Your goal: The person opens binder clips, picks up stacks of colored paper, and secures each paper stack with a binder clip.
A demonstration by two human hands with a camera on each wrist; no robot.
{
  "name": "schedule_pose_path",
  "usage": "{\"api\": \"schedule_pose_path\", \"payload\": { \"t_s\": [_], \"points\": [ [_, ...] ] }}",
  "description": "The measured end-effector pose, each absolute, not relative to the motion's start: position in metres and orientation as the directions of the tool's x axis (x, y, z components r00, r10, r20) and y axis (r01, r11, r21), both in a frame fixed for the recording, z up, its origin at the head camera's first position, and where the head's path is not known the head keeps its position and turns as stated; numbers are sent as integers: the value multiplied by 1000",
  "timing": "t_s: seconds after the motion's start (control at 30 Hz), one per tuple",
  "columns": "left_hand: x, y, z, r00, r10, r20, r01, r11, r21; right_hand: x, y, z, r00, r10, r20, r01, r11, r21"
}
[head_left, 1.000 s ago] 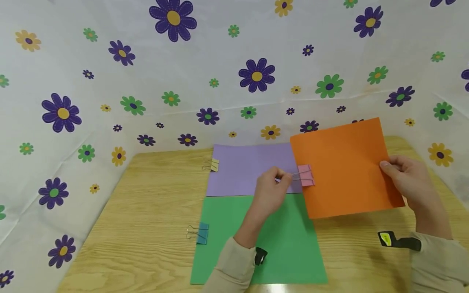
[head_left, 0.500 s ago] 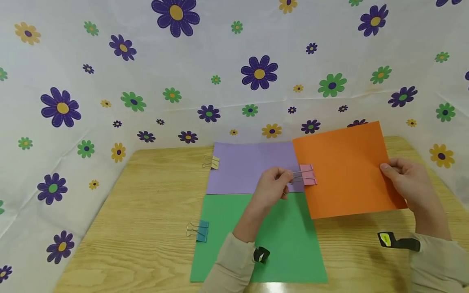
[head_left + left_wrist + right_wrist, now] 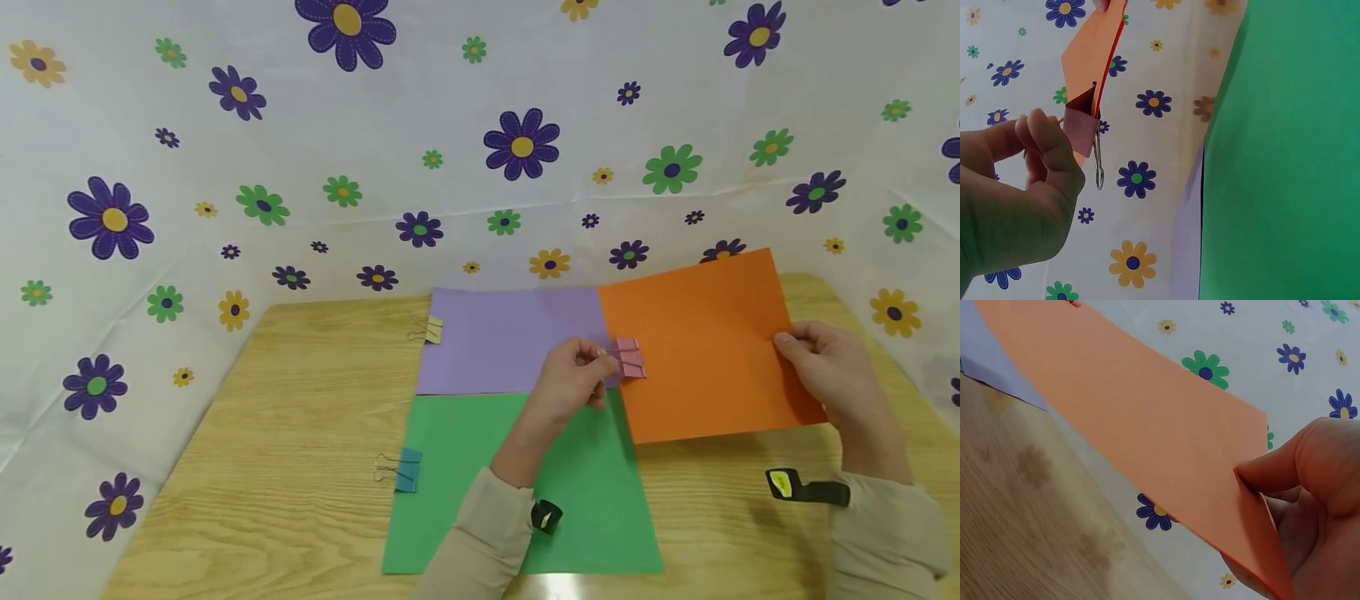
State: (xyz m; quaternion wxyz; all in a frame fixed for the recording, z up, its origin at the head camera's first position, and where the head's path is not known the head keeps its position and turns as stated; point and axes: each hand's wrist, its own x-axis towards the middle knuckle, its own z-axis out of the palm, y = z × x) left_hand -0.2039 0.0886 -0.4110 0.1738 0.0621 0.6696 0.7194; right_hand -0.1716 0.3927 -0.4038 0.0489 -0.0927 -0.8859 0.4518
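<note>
A pink binder clip (image 3: 629, 357) sits on the left edge of a raised orange sheet (image 3: 705, 350). In the left wrist view, one of the clip's wire handles (image 3: 1099, 165) hangs free, while the fingers of my left hand (image 3: 572, 375) pinch the other, partly hidden. My right hand (image 3: 840, 371) grips the orange sheet's right edge, thumb on the near face and fingers behind. In the right wrist view the sheet (image 3: 1147, 419) stretches away from that thumb. Beneath my left arm lies a green sheet (image 3: 592, 500), and behind it a purple sheet (image 3: 487, 342).
A yellow binder clip (image 3: 433, 330) is on the purple sheet's left edge. A blue binder clip (image 3: 408, 470) is on the green sheet's left edge. All rest on a wooden table (image 3: 285, 450) backed by a flower-printed cloth (image 3: 360, 158).
My left hand has moved slightly right, its fingers nearer to the pink binder clip's body. The right hand keeps its grip on the orange sheet. The head view has shifted a little.
</note>
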Motion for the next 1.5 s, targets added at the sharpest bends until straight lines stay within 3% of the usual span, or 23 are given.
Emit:
{"api": "schedule_pose_path", "payload": {
  "t_s": [0.27, 0.57, 0.93, 1.5],
  "points": [
    [-209, 92, -414, -942, 271, -198, -210, -17, 977, -176, 390, -405, -981, 196, 5, 120, 619, -776],
    [-214, 99, -427, -897, 333, -291, -263, 127, 956, -176, 391, -413, -980, 196, -28, 149, 635, -758],
    [-213, 99, -430, -845, 410, -343, -317, 133, 939, -177, 393, -419, -985, 165, -47, 146, 662, -735],
    [-213, 100, -435, -846, 402, -351, -315, 154, 936, -178, 395, -423, -985, 161, -67, 158, 655, -739]
  ]
}}
